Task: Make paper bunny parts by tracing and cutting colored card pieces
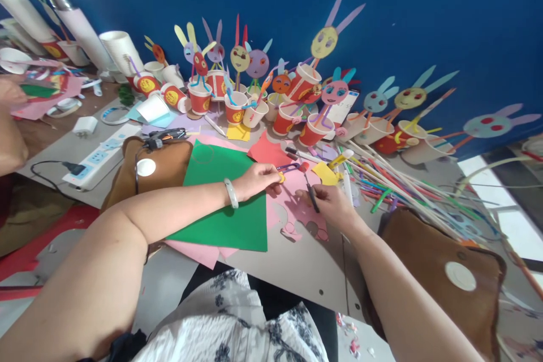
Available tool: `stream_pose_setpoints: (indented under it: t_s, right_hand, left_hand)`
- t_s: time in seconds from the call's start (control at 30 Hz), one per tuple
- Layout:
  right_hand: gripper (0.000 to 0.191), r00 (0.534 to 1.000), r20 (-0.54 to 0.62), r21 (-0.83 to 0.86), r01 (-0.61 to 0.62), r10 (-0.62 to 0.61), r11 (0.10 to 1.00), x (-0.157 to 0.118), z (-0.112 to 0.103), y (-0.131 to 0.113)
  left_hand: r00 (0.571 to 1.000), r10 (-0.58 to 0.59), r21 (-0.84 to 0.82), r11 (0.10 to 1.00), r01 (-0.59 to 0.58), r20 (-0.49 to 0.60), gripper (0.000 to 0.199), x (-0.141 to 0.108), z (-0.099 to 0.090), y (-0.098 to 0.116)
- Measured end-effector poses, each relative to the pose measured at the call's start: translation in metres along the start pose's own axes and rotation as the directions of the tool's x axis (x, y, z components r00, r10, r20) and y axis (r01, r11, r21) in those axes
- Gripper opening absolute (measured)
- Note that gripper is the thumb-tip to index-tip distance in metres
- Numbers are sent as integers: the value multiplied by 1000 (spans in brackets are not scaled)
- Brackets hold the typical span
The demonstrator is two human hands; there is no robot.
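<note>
My left hand, with a pale bangle at the wrist, pinches a small yellow-orange piece above the edge of a green paper sheet. My right hand is closed around a dark-handled tool with a thin metal shaft pointing away from me; its exact kind is unclear. Between the hands lie a purple-edged tool and a small red piece. Pink paper with cut-out shapes spreads beneath them. Red paper and yellow paper lie just beyond.
Red-and-white paper cups with rabbit-faced paper figures line the blue wall. Colourful pipe cleaners pile at right beside a brown leather bag. Left are another brown bag, a power strip and another person's arm.
</note>
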State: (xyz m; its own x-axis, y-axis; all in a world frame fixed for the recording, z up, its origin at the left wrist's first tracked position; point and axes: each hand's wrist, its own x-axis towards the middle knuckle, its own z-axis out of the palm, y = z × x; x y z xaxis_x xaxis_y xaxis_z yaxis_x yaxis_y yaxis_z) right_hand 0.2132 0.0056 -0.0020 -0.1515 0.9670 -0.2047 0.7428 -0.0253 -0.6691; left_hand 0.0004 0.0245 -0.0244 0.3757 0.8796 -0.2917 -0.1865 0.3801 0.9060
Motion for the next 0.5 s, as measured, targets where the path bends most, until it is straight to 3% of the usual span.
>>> stream_pose_setpoints:
  t_s: [0.33,0.5]
  right_hand:
    - [42,970,-117,-136,196,-212,971,1,7,8]
    - [44,955,-187,-68,221,-230,973,0,10,9]
  left_hand:
    - [998,63,51,997,-64,22,9,0,-2,-4]
    - [996,72,73,994,-75,51,17,-2,-2,-4]
